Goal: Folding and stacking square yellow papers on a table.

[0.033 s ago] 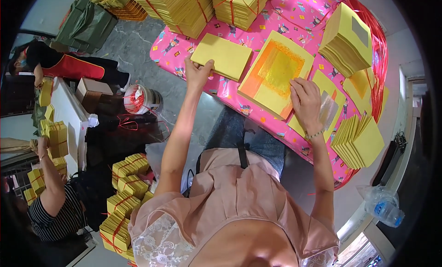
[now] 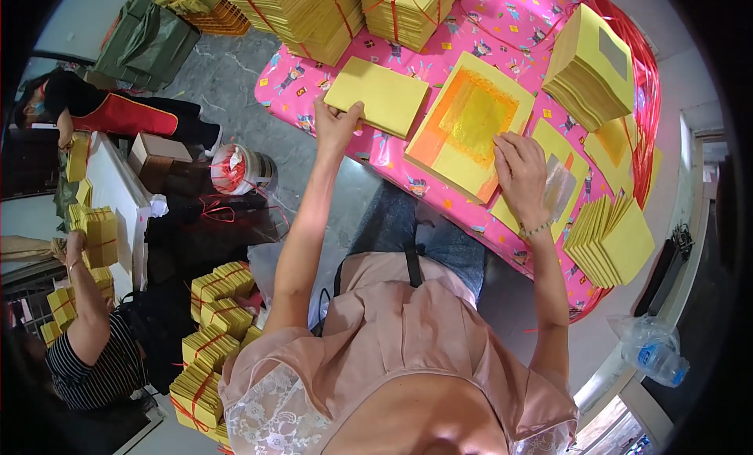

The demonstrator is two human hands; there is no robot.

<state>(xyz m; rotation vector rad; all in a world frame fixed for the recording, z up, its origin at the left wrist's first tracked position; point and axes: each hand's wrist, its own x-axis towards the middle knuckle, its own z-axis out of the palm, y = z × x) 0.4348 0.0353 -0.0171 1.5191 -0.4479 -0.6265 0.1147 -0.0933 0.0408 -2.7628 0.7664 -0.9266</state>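
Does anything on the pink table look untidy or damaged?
I see no clear damage. The fanned paper pile at the right looks askew: its pieces spread unevenly, while the flat paper stack at the left hand is neat. Red strings lie loose along the right side.

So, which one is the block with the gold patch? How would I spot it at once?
Start at the pink patterned table. Near its front edge, a thick yellow block lies flat, with the right hand at its right side. Unlike the plain yellow block that the left hand grips, its top shows a gold patch bordered with orange.
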